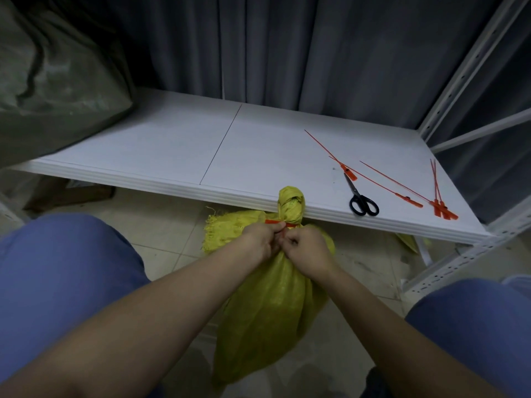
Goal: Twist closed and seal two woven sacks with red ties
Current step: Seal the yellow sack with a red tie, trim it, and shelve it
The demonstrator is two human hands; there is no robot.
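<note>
From your head camera, the yellow woven sack (pixel 267 305) stands on the tiled floor (pixel 161 239) between your knees, its neck twisted and its bunched top rising just in front of the edge of the white shelf board (pixel 172 145). A red tie (pixel 275 222) is wrapped round that twisted neck. Your left hand (pixel 258 239) has its fingers curled and pinches the tie at the neck; your right hand (pixel 307 251), just beside it and touching it, is curled tight on the same tie where a short red length runs down between your hands. To the left of the neck a frayed yellow woven edge (pixel 221 231) sticks out (whether it is part of this sack or another cannot be told). On the board to your right lie black-handled scissors (pixel 360 201), loose spare red ties (pixel 379 182) beside them, and a small bundle of ties (pixel 439 205) near the grey rack upright (pixel 459 81). A large green sack (pixel 51 81) sits at the board's far left, with a dark curtain (pixel 287 47) behind
</note>
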